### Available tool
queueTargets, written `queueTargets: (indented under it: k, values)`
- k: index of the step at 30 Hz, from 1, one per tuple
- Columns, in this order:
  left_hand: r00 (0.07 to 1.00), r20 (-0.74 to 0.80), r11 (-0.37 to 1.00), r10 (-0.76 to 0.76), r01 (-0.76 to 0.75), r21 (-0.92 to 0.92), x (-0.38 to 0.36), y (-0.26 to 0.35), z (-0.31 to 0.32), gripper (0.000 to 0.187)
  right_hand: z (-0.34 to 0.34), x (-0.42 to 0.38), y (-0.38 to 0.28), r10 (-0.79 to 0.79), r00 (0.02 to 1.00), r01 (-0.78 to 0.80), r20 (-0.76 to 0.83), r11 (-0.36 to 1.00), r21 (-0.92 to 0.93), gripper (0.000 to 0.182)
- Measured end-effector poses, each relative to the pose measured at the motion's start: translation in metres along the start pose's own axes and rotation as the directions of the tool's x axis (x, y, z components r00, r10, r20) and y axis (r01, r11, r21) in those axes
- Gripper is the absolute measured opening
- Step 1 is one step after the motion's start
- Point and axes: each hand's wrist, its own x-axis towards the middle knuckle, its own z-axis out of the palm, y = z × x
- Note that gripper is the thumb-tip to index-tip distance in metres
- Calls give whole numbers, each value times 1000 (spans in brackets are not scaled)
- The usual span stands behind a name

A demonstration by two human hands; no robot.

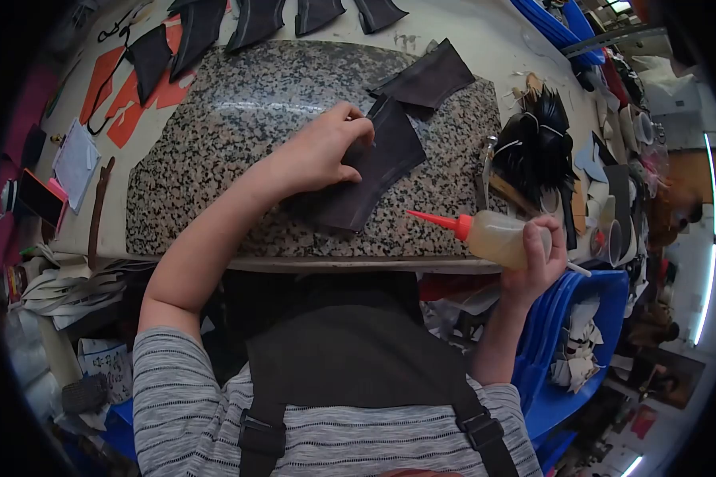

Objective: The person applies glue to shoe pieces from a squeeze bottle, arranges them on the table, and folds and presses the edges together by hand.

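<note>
My left hand (326,151) is over a dark, curved, leather-like piece (382,163) on the speckled stone slab (239,127). Its fingers are bent, with the thumb apart from them, and the fingertips rest at or just above the piece. In my right hand (545,254) is a translucent squeeze bottle (497,238) holding pale yellowish liquid. The bottle lies nearly level, and its long red nozzle (437,222) points left toward the dark piece. Another dark piece (429,79) lies on the slab just beyond, close to the first.
Several similar dark pieces (254,20) line the table's far side, near orange-red sheets (139,99). Black-bristled brushes (537,135) and a hammer-like tool (487,167) lie right of the slab. Blue bins (565,342) with scraps stand below the table's right edge.
</note>
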Motion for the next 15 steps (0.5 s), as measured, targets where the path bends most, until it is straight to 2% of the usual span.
queueTargets:
  k: [1,4,6,10,15]
  values:
    - [999,-11,999,30,-30,-35,1,-2,3,45,2,-1,-2,-44,999,44,-3,999,-26,17]
    - [996,84,992,31,-20,-127,-3,0,1,50,4,-4,-7,-149,989,145,-25,983,-108,16]
    - [995,99,993,32,-21,-115,-5,-2,1,50,7,-2,-5,-194,979,182,-59,969,-165,15]
    - [990,138,996,1,12,-91,-6,-4,1,48,14,0,4,-187,976,162,-112,967,-197,16]
    - [996,90,992,23,-12,-126,-10,-6,4,44,14,4,15,-198,970,157,-145,955,-251,18]
